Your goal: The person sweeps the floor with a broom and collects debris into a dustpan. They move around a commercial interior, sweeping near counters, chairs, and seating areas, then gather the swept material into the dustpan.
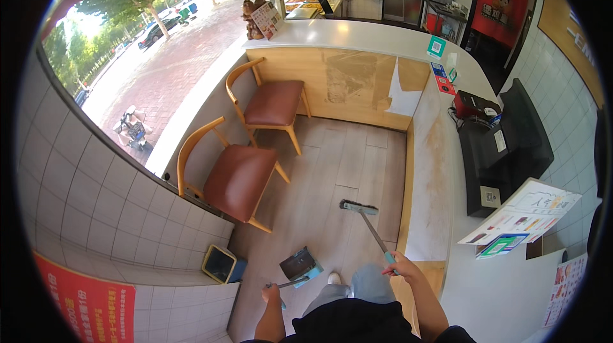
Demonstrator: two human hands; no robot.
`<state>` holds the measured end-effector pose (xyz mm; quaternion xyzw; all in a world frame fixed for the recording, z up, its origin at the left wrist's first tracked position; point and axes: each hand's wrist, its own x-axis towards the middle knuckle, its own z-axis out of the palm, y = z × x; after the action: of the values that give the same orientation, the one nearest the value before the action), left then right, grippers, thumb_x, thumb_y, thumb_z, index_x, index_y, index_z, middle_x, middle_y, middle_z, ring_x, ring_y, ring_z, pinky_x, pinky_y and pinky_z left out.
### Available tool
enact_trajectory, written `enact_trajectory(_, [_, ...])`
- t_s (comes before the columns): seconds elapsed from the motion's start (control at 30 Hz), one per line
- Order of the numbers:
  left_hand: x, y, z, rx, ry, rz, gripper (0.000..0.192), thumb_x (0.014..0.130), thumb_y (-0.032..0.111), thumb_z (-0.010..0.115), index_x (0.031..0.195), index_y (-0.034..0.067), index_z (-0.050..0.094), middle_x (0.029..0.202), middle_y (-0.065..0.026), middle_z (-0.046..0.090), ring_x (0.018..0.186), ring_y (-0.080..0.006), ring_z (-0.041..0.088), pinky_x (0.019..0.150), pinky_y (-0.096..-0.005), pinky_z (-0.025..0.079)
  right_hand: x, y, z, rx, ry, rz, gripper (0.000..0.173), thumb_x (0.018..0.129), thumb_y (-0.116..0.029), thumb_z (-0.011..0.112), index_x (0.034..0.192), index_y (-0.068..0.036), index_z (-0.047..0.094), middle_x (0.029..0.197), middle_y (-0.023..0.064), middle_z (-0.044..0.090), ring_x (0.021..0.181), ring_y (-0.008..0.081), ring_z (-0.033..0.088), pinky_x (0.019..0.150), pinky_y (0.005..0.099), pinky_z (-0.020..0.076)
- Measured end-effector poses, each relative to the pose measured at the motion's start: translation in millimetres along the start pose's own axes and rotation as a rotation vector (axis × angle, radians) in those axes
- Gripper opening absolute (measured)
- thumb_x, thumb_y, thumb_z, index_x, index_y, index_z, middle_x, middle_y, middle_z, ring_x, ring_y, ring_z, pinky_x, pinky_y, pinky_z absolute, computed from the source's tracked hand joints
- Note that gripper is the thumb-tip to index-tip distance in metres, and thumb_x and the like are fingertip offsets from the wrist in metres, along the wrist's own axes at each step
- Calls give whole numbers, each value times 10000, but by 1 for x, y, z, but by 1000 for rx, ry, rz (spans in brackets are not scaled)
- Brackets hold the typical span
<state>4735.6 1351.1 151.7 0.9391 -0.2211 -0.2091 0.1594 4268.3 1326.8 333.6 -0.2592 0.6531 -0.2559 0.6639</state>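
Note:
My right hand (403, 266) grips the pale blue handle end of a broom (376, 234). The broom head (359, 207), light blue with dark bristles, rests on the wood-look floor (330, 170) ahead of me, close to the counter's base. In my left hand (271, 293) is the handle of a long-handled dustpan (301, 266). Its dark, open pan is low by the floor in front of my feet, and its light blue back is turned toward me. Whether the pan holds any sweepings cannot be made out.
Two wooden chairs with brown seats, a nearer one (242, 180) and a farther one (275, 102), stand along the window side. A blue bin (222, 265) is by the tiled wall at left. The white counter (345, 32) curves round, bearing a black point-of-sale terminal (503, 151) and a menu board (522, 211).

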Motion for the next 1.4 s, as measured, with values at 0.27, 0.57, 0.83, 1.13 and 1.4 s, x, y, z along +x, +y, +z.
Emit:
enact_trajectory(0.27, [63, 202, 67, 75, -89, 95, 424, 736, 323, 630, 1000, -9, 621, 994, -231, 615, 969, -378, 581, 853, -418, 458, 157, -91, -78, 130, 99, 44, 344, 734, 24, 527, 1076, 41, 499, 770, 151, 645, 645, 171, 618, 570, 257, 476])
enact_trajectory(0.57, [125, 368, 141, 52, 58, 13, 366, 743, 315, 644, 944, 9, 646, 903, -222, 633, 889, -376, 604, 785, -430, 470, 364, -277, -120, -237, 26, 114, 423, 726, 22, 525, 1145, 48, 471, 719, 111, 615, 640, 165, 621, 555, 256, 466])
enact_trajectory(0.83, [157, 493, 189, 148, 144, -151, 264, 749, 281, 620, 876, 54, 662, 812, -181, 641, 792, -357, 613, 698, -439, 474, 550, -361, -91, -337, -102, 52, 498, 761, 5, 505, 1249, 12, 408, 832, 101, 616, 766, 166, 619, 654, 264, 459])
enact_trajectory(1.13, [195, 565, 187, 314, 52, -312, 149, 752, 221, 582, 787, 102, 663, 733, -163, 628, 686, -352, 591, 589, -461, 440, 712, -435, -7, -515, -225, -243, 584, 801, -8, 505, 1347, -30, 299, 905, 98, 650, 785, 190, 615, 749, 282, 468])
enact_trajectory(1.4, [195, 574, 197, 258, -58, -135, 212, 829, 228, 523, 861, 72, 663, 685, -214, 603, 611, -340, 568, 559, -441, 424, 964, -482, 108, -742, -222, -286, 524, 810, -21, 512, 1311, -99, 379, 1011, 108, 609, 890, 244, 597, 778, 343, 468])
